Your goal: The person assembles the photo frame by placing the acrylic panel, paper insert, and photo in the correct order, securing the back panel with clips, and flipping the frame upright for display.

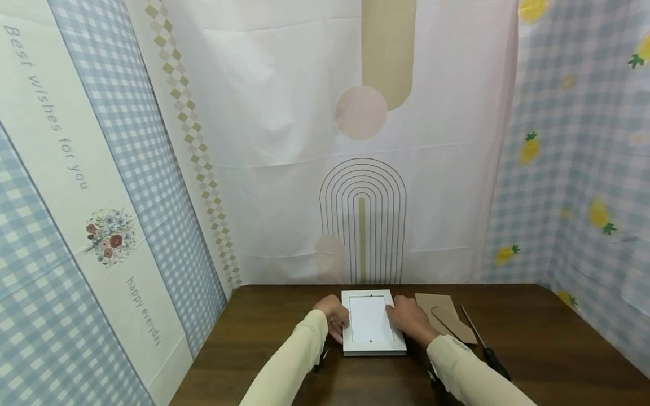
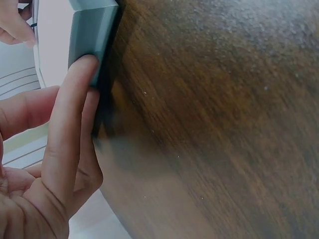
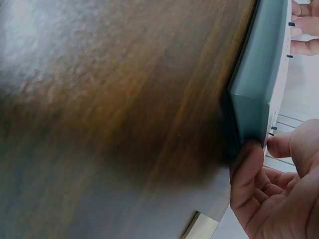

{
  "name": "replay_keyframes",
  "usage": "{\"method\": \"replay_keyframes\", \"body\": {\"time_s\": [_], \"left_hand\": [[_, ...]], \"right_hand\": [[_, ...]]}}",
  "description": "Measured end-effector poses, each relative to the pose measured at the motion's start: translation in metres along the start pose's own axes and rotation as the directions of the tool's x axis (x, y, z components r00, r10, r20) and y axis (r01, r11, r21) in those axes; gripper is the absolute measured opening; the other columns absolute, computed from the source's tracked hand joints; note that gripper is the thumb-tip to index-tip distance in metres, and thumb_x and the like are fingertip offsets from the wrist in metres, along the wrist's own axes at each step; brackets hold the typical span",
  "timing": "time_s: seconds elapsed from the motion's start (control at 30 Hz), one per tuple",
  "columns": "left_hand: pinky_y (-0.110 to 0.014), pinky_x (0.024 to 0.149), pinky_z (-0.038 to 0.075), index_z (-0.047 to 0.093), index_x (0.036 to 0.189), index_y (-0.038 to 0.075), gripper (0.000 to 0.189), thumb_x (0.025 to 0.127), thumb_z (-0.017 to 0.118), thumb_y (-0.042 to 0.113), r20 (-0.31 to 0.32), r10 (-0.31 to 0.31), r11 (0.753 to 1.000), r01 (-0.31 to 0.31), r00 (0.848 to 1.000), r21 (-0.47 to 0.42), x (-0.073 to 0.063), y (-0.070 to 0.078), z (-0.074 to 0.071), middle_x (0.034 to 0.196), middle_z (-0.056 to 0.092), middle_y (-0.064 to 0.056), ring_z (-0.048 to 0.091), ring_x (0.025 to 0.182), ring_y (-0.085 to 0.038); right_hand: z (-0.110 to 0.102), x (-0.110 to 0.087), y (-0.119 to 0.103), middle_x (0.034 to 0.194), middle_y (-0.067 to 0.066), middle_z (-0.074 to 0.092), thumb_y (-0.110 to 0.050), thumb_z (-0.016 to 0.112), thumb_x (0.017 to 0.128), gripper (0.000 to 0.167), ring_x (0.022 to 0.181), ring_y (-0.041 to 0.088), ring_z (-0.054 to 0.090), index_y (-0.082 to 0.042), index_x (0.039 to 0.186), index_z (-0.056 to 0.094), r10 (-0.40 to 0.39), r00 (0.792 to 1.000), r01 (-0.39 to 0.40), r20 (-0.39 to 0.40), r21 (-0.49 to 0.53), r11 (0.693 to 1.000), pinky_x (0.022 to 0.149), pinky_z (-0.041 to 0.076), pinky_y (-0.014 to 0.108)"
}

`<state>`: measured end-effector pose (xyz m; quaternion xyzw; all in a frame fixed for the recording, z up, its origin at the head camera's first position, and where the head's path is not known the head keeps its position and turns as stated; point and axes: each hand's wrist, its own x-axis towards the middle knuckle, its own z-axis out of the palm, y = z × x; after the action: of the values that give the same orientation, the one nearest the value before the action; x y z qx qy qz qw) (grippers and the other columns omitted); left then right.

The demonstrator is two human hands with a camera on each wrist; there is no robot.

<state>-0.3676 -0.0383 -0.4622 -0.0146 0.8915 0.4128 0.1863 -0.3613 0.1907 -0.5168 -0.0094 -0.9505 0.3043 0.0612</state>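
A white picture frame (image 1: 400,345) lies flat on the brown table, its back side up, with a plain white sheet (image 1: 368,318) showing in its opening. At its left edge, my left hand (image 1: 335,316) grips the border. Fingers (image 2: 75,99) of that hand lie against the frame's outer side wall in the left wrist view, and the thumb reaches over the top face. My right hand (image 1: 410,317) holds the opposite edge, thumb on top. In the right wrist view a curled finger (image 3: 247,162) presses the side wall. Small black tabs (image 3: 290,56) stick up along the frame's inner edge.
Brown backing boards (image 1: 439,304) lie on the table (image 1: 274,304) just right of my right hand. Beyond them is a screwdriver (image 1: 493,361) with a thin shaft and black handle. A white patterned cloth (image 1: 284,197) hangs behind the table, checked cloths at both sides.
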Motion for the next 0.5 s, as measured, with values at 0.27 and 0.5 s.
{"method": "replay_keyframes", "body": {"time_s": [0.27, 0.5], "left_hand": [[-0.034, 0.056, 0.074, 0.066, 0.093, -0.013, 0.006, 0.092, 0.072, -0.011, -0.004, 0.007, 0.999, -0.007, 1.000, -0.039, 0.004, -0.003, -0.001, 0.083, 0.070, -0.027, 0.076, 0.057, -0.030], [-0.034, 0.055, 0.073, 0.065, 0.094, -0.013, 0.008, 0.093, 0.072, -0.010, -0.020, 0.006, 1.000, -0.007, 1.000, -0.028, 0.005, -0.006, 0.003, 0.083, 0.070, -0.027, 0.079, 0.060, -0.032]], "right_hand": [[-0.008, 0.001, -0.002, 0.075, 0.008, 0.060, -0.021, 0.059, 0.112, 0.028, 0.063, 0.021, 0.054, 0.000, 0.095, 0.068, -0.007, 1.000, 0.007, -0.009, -0.004, 1.000, 0.051, 0.041, 0.030], [-0.016, 0.001, 0.003, 0.078, 0.014, 0.063, -0.017, 0.059, 0.111, 0.029, 0.064, 0.024, 0.055, 0.009, 0.104, 0.071, -0.015, 0.999, 0.012, -0.038, -0.058, 0.998, 0.051, 0.046, 0.033]]}}
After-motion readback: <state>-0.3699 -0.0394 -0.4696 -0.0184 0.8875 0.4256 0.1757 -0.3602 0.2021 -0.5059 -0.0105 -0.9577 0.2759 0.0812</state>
